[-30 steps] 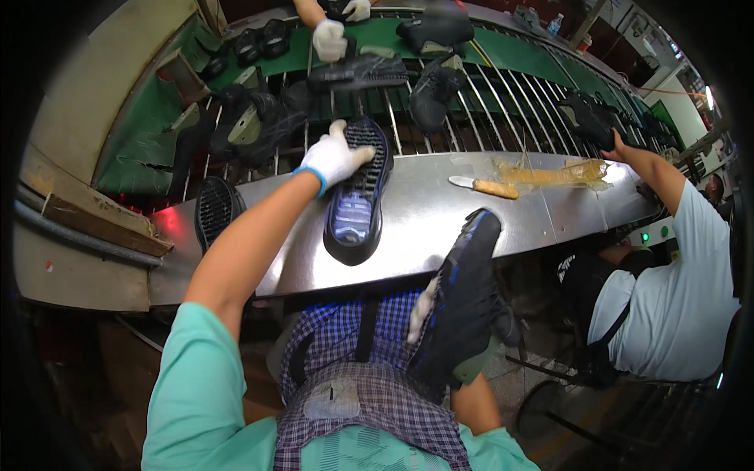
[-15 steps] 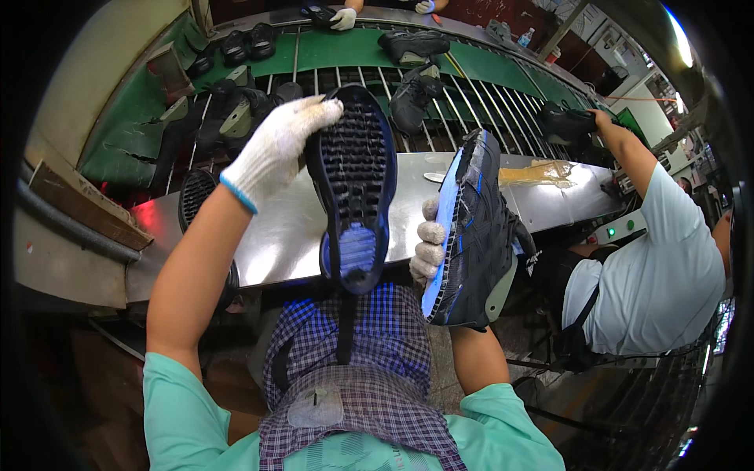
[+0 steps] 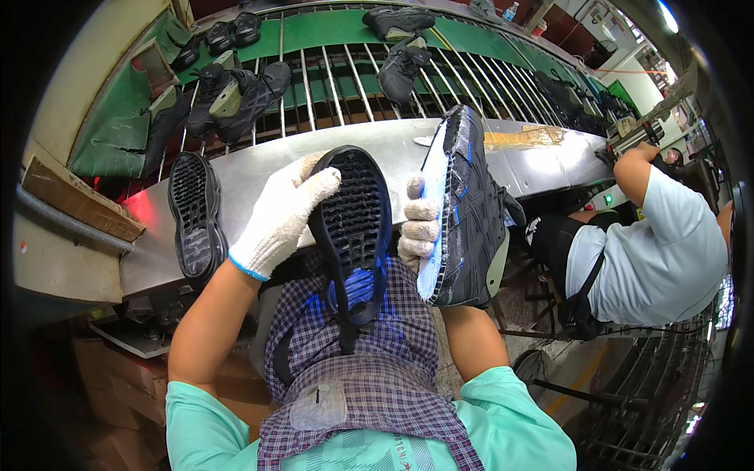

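My left hand (image 3: 284,213), in a white knit glove with a blue cuff, grips a black shoe sole (image 3: 355,224) by its upper left edge. The sole's ribbed inner side faces me, with a bluish patch at the heel. In my gloved right hand (image 3: 419,228) is a dark shoe upper (image 3: 471,220) with blue accents, held on edge, its pale bottom turned left toward the sole. A green last shows at its lower right. Sole and upper are side by side, apart. My right thumb is hidden.
Another black sole (image 3: 195,212) lies at the left on the metal bench (image 3: 259,169). Beyond run conveyor rollers (image 3: 338,86) and a green belt (image 3: 314,39) carrying several dark shoes (image 3: 255,94). A co-worker (image 3: 644,243) in a pale shirt sits at the right.
The sole in my left hand has come lower and nearer to me. The upper has risen slightly in view. The whole view has shifted, and the hands across the conveyor have left it.
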Demonstrator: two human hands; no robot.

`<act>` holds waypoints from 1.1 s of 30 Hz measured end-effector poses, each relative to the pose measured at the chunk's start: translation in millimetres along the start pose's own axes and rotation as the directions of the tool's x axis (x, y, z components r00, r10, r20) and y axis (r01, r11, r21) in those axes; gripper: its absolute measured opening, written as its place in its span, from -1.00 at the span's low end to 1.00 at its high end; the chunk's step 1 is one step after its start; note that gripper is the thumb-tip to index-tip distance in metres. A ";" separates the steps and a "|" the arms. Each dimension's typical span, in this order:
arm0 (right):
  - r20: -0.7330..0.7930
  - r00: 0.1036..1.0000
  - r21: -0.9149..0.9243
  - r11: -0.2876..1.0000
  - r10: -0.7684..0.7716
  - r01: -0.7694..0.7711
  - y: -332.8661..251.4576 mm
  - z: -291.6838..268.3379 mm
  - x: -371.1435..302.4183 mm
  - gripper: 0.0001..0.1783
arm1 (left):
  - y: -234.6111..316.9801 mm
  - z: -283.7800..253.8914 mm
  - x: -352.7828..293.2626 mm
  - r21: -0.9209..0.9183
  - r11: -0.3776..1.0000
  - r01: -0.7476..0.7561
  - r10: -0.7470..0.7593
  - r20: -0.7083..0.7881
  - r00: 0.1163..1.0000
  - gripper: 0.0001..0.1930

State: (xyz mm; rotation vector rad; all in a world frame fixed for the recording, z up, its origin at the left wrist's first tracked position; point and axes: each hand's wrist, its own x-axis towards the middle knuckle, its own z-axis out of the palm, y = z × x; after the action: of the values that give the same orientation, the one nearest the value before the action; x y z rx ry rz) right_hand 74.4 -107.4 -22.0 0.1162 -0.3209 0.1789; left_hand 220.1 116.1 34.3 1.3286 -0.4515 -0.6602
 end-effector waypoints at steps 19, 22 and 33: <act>-0.136 0.988 -0.116 0.991 -0.077 0.062 -8.1 2.3 -29.1 -0.20 | -36.4 28.1 -16.9 0.090 0.996 0.016 -0.024 0.084 0.996 -0.41; -0.185 0.976 -0.240 0.969 -0.111 0.065 -11.5 -3.9 -42.2 -0.24 | -35.9 31.5 -13.2 0.171 0.985 -0.028 0.008 0.115 0.993 -0.36; -0.748 0.562 -0.560 0.790 -0.353 -0.250 53.8 -87.9 -174.4 -0.28 | -42.0 23.4 -29.7 0.270 0.923 -0.274 0.186 0.310 0.932 -0.40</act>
State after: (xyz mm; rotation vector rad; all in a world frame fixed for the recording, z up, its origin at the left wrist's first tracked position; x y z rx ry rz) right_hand -72.2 -69.6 -156.6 -0.6318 0.6211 0.0368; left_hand 175.4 114.5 -0.3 1.4516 -0.9622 -0.5939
